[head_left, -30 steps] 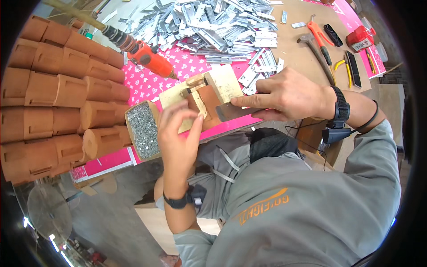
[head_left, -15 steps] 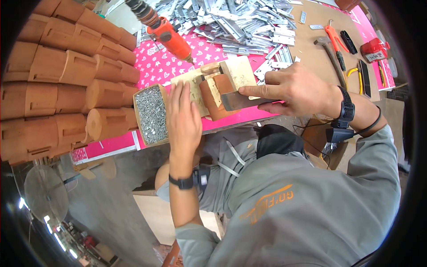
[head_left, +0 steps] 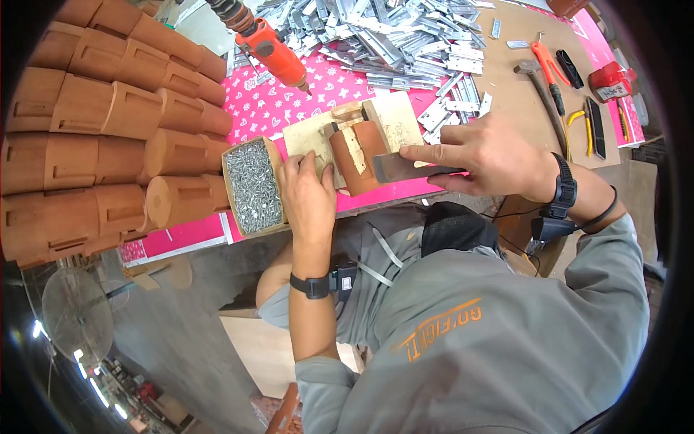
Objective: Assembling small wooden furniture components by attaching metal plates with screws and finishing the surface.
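A reddish-brown, half-round block (head_left: 369,142) with a pale yellow filled strip along it sits on a light wooden board (head_left: 409,116). My right hand (head_left: 486,155) grips a flat dark metal scraper (head_left: 406,167), its forefinger stretched along the blade. The blade's end touches the block's right side near the front. At the board's left edge lies my left hand (head_left: 309,192), fingers apart and slightly bent, with nothing visible in it. Just left of that hand stands a cardboard box of small screws (head_left: 253,189).
Stacked brown cylinders (head_left: 108,105) fill the left side. An orange power screwdriver (head_left: 276,56) hangs point-down above the pink cloth. A heap of metal plates (head_left: 383,36) lies behind. To the right are a hammer (head_left: 543,98), yellow-handled pliers (head_left: 579,123) and a red container (head_left: 609,78).
My left hand's fingers have drawn back toward me and bent. The right hand and scraper have shifted slightly nearer and to the right, showing more of the block.
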